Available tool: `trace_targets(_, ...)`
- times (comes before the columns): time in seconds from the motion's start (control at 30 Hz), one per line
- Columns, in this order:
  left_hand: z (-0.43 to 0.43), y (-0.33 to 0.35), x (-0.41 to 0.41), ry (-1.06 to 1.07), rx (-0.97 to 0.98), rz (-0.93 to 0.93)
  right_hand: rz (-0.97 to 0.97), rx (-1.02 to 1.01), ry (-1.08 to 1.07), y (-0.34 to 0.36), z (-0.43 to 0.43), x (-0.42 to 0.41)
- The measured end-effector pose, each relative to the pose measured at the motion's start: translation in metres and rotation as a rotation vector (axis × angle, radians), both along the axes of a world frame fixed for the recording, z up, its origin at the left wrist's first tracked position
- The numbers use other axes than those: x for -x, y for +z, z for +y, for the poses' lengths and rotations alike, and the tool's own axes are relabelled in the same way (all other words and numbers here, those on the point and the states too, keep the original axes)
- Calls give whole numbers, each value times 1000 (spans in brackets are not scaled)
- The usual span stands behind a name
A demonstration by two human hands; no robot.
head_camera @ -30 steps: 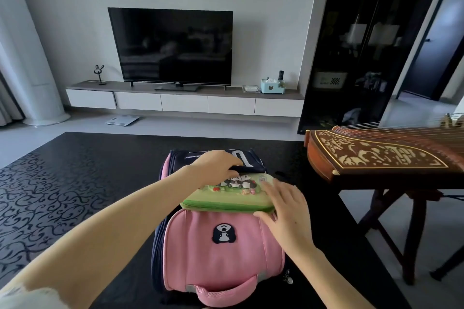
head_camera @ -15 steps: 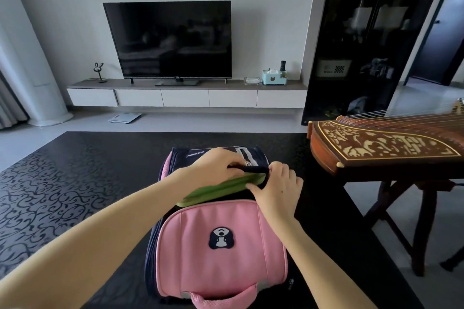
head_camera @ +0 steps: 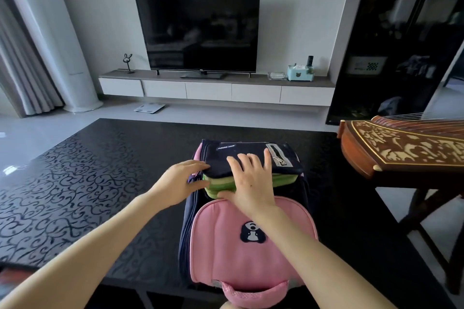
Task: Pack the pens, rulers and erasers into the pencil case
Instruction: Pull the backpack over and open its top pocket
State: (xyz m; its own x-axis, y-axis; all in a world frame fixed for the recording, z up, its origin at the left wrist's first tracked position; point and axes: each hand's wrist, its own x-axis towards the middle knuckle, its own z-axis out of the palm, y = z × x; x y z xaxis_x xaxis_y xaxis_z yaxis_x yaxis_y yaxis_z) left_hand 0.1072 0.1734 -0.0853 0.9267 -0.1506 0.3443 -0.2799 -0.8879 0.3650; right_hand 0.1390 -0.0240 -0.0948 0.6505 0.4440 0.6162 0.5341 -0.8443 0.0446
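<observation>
Pretty plain living room: white wall (head_camera: 301,7), dark TV (head_camera: 198,32) on a low white console (head_camera: 213,89), grey curtain (head_camera: 22,68) on the left, black cabinet (head_camera: 401,40) on the right. Pale glossy floor (head_camera: 37,133), black swirl-patterned table (head_camera: 88,183), carved zither (head_camera: 406,144) beside it.

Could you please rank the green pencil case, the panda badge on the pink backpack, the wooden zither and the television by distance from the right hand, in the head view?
From the right hand:
1. Green pencil case: directly under the palm, touching it.
2. Panda badge: just below, beside the wrist.
3. Wooden zither: off to the right.
4. Television: across the room, against the wall.
</observation>
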Motion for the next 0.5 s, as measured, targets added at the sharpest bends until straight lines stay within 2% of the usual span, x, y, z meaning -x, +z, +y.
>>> trace_targets(0.07,-1,-3,-4,-30,-25,-87,-18,-5,-5,-2,4,0)
trace_targets(0.27,-5,8,-12,-165,-81,-128,-38,-16,-101,-7,13,-6)
trace_targets(0.5,-22,3,-7,-119,-78,-186,91,-100,-273,-7,26,-17)
